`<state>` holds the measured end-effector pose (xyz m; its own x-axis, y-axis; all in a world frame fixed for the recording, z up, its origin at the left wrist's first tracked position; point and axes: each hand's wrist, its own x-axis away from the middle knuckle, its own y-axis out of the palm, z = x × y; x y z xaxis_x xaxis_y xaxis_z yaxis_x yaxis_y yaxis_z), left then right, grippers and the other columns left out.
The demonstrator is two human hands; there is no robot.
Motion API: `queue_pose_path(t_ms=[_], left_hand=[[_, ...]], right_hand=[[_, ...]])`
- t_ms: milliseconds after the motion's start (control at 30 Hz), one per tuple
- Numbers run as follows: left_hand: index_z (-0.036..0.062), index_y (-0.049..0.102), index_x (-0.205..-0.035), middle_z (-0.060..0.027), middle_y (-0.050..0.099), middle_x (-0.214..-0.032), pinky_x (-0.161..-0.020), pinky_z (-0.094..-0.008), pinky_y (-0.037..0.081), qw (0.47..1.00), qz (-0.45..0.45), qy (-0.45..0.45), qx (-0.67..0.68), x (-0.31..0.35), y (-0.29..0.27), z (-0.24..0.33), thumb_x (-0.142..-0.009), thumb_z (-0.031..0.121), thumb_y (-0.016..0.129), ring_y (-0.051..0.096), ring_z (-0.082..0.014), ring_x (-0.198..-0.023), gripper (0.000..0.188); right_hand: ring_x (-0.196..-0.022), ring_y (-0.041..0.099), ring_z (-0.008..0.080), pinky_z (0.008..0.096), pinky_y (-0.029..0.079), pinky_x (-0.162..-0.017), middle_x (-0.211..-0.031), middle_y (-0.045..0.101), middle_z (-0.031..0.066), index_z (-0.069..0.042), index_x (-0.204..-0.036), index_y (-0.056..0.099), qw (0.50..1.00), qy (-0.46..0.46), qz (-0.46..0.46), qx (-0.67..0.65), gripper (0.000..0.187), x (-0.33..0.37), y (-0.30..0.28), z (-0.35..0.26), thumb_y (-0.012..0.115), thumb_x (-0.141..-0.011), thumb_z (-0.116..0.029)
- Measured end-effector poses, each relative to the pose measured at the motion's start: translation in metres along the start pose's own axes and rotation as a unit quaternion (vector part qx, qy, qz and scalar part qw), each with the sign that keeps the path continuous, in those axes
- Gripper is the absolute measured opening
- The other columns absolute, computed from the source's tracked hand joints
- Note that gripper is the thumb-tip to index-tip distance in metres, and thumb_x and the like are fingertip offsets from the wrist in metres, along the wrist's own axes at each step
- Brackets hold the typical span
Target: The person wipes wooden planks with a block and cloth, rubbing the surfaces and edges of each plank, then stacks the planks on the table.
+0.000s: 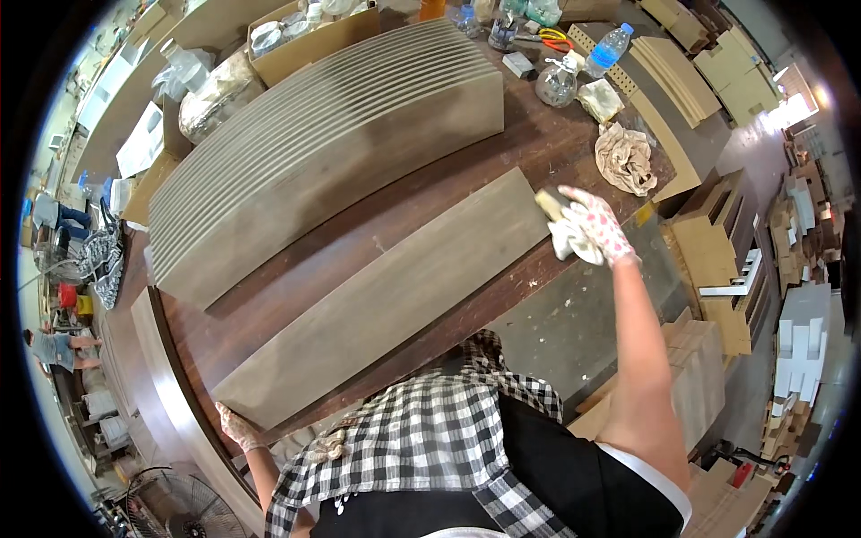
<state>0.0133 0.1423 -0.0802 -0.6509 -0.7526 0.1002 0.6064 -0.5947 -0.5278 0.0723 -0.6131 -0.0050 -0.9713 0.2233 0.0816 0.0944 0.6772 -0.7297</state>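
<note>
A long grey-brown board (386, 291) lies slantwise in front of me on the dark brown table (296, 255). At its near left corner my left hand (239, 429), in a white glove with a reddish pattern, grips the end of the board. My right hand (599, 226), gloved the same way, is just past the far right end. Its fingers are closed on a white cloth (574, 235). A small tan block (549, 204) sticks out of that hand too, beside the board's end; its exact kind is unclear.
Behind the board stands a curved stack of similar boards (332, 134). A crumpled beige cloth (626, 160), a clear round bottle (557, 82), a blue-labelled water bottle (610, 49) and orange-handled scissors (554, 39) are at the far right. A fan (184, 507) stands lower left.
</note>
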Motion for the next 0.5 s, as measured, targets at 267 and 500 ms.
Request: queue_pose_path(t_ms=[267,500], left_hand=[[-0.0030,0.046,-0.125,-0.0118,0.056,-0.117,-0.086,-0.0284,0.043,0.998,-0.032,-0.040,0.025,-0.035,-0.012,-0.035,-0.095,0.026,0.036,0.056,-0.0195,-0.098,0.043],[-0.0024,0.056,-0.110,-0.0071,0.060,-0.101,-0.077,-0.0280,0.045,0.995,-0.039,-0.060,0.064,-0.009,0.001,0.000,-0.092,0.036,0.043,0.056,-0.0171,-0.087,0.045]], right_hand=[[-0.098,0.057,0.0188,0.0276,0.045,-0.084,-0.109,0.058,0.0146,-0.006,-0.120,0.051,0.992,0.079,0.005,-0.099,0.043,0.008,0.000,-0.011,0.060,-0.079,-0.015],[-0.104,0.054,0.0193,0.0281,0.042,-0.092,-0.118,0.054,0.0096,-0.007,-0.120,0.052,0.963,0.194,-0.036,-0.181,0.043,0.070,-0.027,0.014,0.060,-0.079,-0.009]])
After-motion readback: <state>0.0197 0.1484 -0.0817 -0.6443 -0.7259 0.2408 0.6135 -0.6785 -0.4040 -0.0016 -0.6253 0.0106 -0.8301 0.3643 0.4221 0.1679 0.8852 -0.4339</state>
